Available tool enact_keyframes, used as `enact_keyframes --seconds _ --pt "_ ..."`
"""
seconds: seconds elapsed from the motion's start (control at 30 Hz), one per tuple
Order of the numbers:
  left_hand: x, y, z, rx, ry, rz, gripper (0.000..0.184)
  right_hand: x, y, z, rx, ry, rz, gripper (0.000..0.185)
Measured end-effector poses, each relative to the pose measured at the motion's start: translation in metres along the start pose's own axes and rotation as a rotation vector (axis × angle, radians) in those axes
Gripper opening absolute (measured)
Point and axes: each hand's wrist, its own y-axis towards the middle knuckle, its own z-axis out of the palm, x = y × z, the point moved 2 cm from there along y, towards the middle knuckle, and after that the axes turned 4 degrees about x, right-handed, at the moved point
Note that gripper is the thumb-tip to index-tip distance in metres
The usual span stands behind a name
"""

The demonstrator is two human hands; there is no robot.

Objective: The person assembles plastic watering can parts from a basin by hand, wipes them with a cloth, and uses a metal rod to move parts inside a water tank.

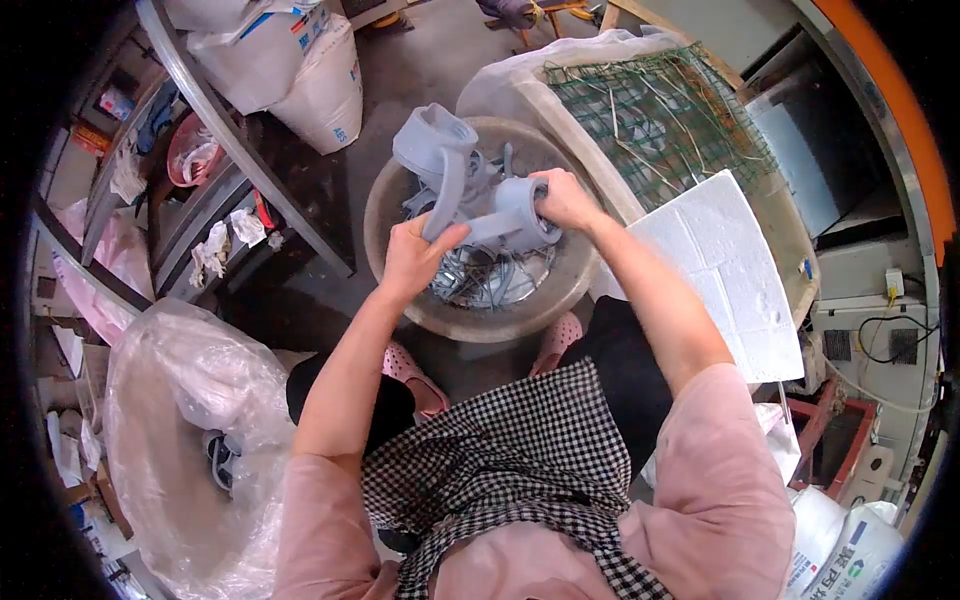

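Grey plastic piece (453, 185), with a ring-like end at its upper left and another at its right, sits in your hands just above the upper centre of the frame. Your left hand (412, 257) closes around the lower end of its slanting bar; your right hand (567, 202) grips the edge of the right-hand ring, though you cannot tell how far the fingers reach inside.

Beneath it stands a round basin (480, 328), holding thin grey strips (465, 275) and larger grey parts, partly covered by the piece and your hands. At lower left, a clear plastic bag (245, 380) gapes open, with something grey (222, 458) down inside. A pink basin (176, 160) at upper left contains whitish material on a shelf, behind a metal frame (240, 140).

Full white sacks (325, 95) lean together at upper left. At upper right, green netting (650, 130) lies over a large, pale-sided container. A white foam board (725, 270) leans at right of centre, just beside your right forearm and covering part of that container's near side. Your pink clogs (560, 340) flank the round basin's near edge.
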Motion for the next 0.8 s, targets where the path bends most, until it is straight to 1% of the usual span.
enact_keyframes --seconds 0.03,0.07,0.13,0.17,0.23,0.27,0.33,0.37,0.4,0.43,0.47,0.5,0.53,0.57,0.6,0.63,0.67,0.7,0.73,0.77,0.8 --pt "0.000 0.003 0.000 -0.002 0.000 0.001 0.026 -0.004 0.002 0.005 -0.045 -0.017 -0.064 0.039" --pt "-0.001 0.005 -0.001 -0.004 0.010 0.039 0.026 -0.008 0.005 0.003 -0.045 -0.018 -0.063 0.039" --pt "0.000 0.003 -0.001 -0.006 0.016 0.076 0.026 -0.009 0.004 -0.004 0.152 0.178 -0.108 0.045" --pt "0.004 0.005 -0.002 -0.015 -0.002 0.044 0.026 -0.011 0.004 -0.012 0.149 0.171 -0.115 0.045" --pt "0.011 0.005 -0.005 -0.024 -0.023 0.000 0.025 -0.006 -0.012 -0.024 0.272 0.533 -0.073 0.057" --pt "0.015 0.006 -0.007 0.000 -0.018 -0.036 0.027 -0.001 -0.021 -0.038 0.285 0.554 -0.005 0.067" --pt "0.017 0.008 -0.009 0.025 -0.011 -0.072 0.031 -0.016 -0.014 -0.044 0.139 0.760 -0.016 0.063" --pt "0.017 0.007 -0.011 -0.007 -0.003 -0.102 0.031 -0.034 0.001 -0.040 0.140 0.761 -0.014 0.063" --pt "0.017 0.007 -0.011 -0.042 0.002 -0.134 0.031 -0.067 0.024 -0.029 0.074 0.638 0.135 0.060" --pt "0.015 0.007 -0.013 -0.082 -0.007 -0.111 0.030 -0.097 0.039 -0.013 0.013 0.511 0.281 0.057" --pt "0.012 0.006 -0.016 -0.119 -0.011 -0.094 0.033 -0.110 0.046 0.008 -0.080 -0.193 0.151 0.054" --pt "0.011 0.004 -0.023 -0.140 -0.034 -0.078 0.035 -0.093 0.046 0.021 0.262 -0.421 0.250 0.052" --pt "0.004 0.000 -0.035 -0.183 0.109 -0.127 0.037 -0.101 0.053 0.049 0.517 -0.553 0.244 0.048" --pt "-0.017 -0.011 -0.048 -0.212 0.042 -0.246 0.041 -0.098 0.047 0.071 0.527 -0.592 0.102 0.046" --pt "-0.011 -0.022 -0.070 -0.233 0.128 -0.243 0.040 -0.064 0.039 0.077 0.602 -0.383 0.232 0.049" --pt "-0.014 -0.041 -0.091 -0.292 0.106 -0.232 0.037 -0.106 0.068 0.133 0.518 -0.519 0.193 0.061" --pt "-0.033 -0.064 -0.111 -0.316 0.113 -0.309 0.033 -0.123 0.079 0.167 0.534 -0.513 0.177 0.061" --pt "-0.033 -0.091 -0.134 -0.407 0.132 -0.331 0.034 -0.131 0.084 0.195 0.372 -0.508 0.107 0.068" --pt "-0.029 -0.130 -0.165 -0.554 0.154 -0.365 0.036 -0.130 0.085 0.216 0.211 -0.493 0.039 0.075" --pt "-0.025 -0.176 -0.196 -0.728 0.173 -0.410 0.037 -0.122 0.084 0.226 0.127 -0.415 0.104 0.085" --pt "-0.024 -0.218 -0.224 -0.898 0.194 -0.449 0.038 -0.115 0.088 0.235 0.145 -0.399 0.093 0.085"
